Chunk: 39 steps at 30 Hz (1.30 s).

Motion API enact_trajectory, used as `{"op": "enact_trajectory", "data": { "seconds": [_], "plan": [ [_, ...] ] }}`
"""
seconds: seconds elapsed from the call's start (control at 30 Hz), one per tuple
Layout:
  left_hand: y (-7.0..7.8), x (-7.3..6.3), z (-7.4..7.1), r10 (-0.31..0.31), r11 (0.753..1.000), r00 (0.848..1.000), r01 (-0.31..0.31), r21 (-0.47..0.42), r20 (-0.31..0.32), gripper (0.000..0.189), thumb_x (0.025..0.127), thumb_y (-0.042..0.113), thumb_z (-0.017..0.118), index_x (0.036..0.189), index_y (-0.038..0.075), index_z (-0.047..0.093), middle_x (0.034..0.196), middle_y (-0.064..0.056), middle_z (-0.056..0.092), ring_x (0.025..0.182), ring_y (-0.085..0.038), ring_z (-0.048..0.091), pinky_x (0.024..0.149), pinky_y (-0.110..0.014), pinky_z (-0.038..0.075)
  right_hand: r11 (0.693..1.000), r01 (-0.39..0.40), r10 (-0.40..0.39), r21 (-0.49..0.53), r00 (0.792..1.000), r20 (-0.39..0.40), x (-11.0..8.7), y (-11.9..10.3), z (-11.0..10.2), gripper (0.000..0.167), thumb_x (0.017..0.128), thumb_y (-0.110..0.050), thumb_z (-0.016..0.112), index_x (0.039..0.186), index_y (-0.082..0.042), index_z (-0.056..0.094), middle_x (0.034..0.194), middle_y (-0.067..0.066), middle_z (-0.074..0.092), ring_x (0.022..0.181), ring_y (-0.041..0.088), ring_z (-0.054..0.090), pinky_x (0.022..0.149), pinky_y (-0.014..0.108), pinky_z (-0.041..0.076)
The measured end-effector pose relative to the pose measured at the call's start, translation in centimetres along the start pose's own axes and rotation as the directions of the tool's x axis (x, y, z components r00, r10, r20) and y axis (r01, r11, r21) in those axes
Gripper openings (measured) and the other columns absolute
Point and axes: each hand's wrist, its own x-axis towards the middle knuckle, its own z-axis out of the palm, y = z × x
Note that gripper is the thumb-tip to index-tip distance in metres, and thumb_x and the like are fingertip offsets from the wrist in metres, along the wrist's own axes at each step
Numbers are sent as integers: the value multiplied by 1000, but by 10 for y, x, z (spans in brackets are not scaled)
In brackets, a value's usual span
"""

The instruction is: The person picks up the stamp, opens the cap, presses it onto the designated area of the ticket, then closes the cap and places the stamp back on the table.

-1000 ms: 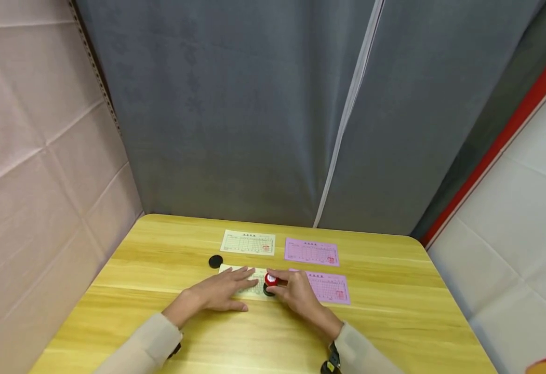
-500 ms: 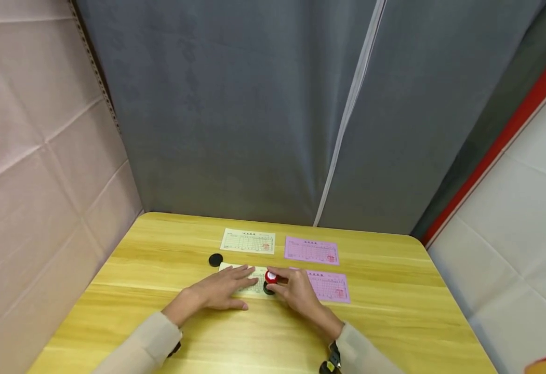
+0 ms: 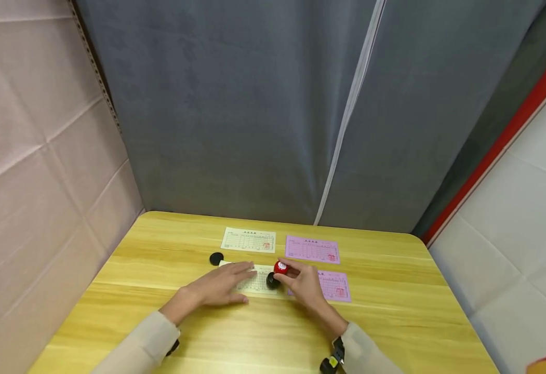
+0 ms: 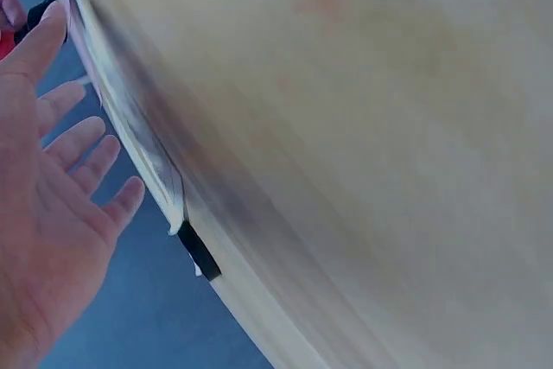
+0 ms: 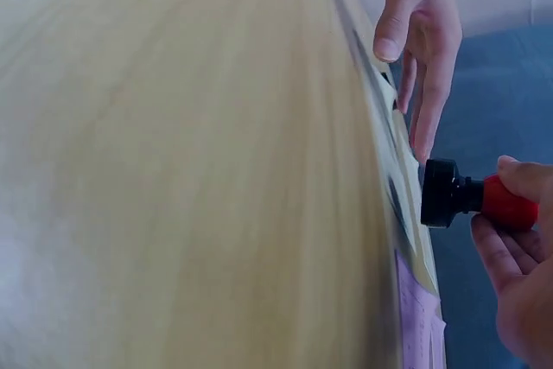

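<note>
Right hand: I am seeing my right hand [image 3: 306, 283] pinching the red-handled round stamp with a black base [image 3: 276, 274] by its red grip, thumb and fingers curled around it.
Stamp: it is hanging tilted, black base lifted just clear of the paper; the right wrist view is showing a gap between the base [image 5: 442, 194] and the sheet.
Left hand: my left hand [image 3: 220, 285] is lying flat with fingers straight, pressing down on the pale yellow printed form sheet [image 3: 260, 282] and gripping nothing; the left wrist view is showing the fingers [image 4: 73, 140] spread and relaxed.
Form under work: it is lying on the light wooden table [image 3: 160, 322], near the middle, between my two hands, partly covered by the left one.
Cap: a small black round lid [image 3: 216, 258] is sitting on the table just beyond the left fingertips, apart from them.
Other papers: a second pale yellow form [image 3: 248, 240] is lying further back; two pink forms, one far [image 3: 312, 249] and one near [image 3: 335, 286], are lying to the right, each bearing a red mark at its right end.
Backdrop: a grey curtain [image 3: 254, 104] is hanging behind the table.
</note>
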Motion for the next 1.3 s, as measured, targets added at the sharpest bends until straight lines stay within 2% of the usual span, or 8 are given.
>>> {"op": "enact_trajectory", "data": {
  "seconds": [0.17,0.27,0.37,0.5,0.6,0.73,1.03,1.3],
  "plan": [
    [-12,-5,-7,-19,998,988,9,-65,-154,64,105,37,68,160,10,47,168,-14,41,153,-37,41,122,-60,39,987,-131,137,92,989,-61,3,0,-7,46,83,1,88,126,8,73,118,26,76,103,34,78,83,27,64],
    [-24,-11,-13,-46,997,965,27,-77,-258,61,103,21,72,158,7,49,163,-15,47,149,-37,46,118,-59,43,969,-199,213,143,973,-87,5,-1,-12,45,83,0,88,126,5,74,119,25,76,105,33,77,84,27,64],
    [-36,-17,-19,-113,990,942,79,-117,-316,63,99,8,73,157,5,49,161,-16,49,147,-38,48,116,-58,46,953,-248,268,176,958,-105,6,0,-19,45,85,-4,89,127,2,75,120,23,76,108,31,77,86,25,63],
    [-51,-24,-23,-216,965,922,151,-214,-322,70,93,-5,73,157,1,47,160,-21,48,147,-43,46,116,-61,45,930,-289,320,228,941,-111,7,1,-30,49,86,-7,88,131,3,72,121,22,76,108,26,76,85,23,63],
    [-61,-26,-22,-250,952,915,173,-251,-318,75,87,-11,74,156,-4,46,156,-25,51,142,-47,49,115,-63,45,919,-298,335,258,935,-115,8,3,-37,52,87,-7,87,134,5,69,122,23,76,106,22,76,84,23,63],
    [-73,-26,-17,-273,943,915,193,-272,-296,74,84,-9,77,152,-7,49,147,-27,57,131,-46,58,109,-62,51,907,-314,359,279,924,-129,8,7,-47,53,87,-7,87,136,5,69,121,22,76,100,16,77,83,23,63],
    [-91,-21,-8,-324,918,909,235,-321,-261,64,86,5,86,142,-11,59,126,-23,66,116,-40,64,102,-56,56,857,-386,461,342,870,-173,8,12,-67,52,90,-13,86,138,0,69,120,18,77,92,12,78,83,20,62],
    [-94,-17,-7,-307,925,912,218,-312,-272,55,87,10,87,134,-8,66,119,-19,66,108,-36,64,96,-55,57,817,-368,492,443,846,-204,6,17,-82,51,92,-10,83,139,4,66,111,10,81,89,11,78,84,22,63]
  ]
}}
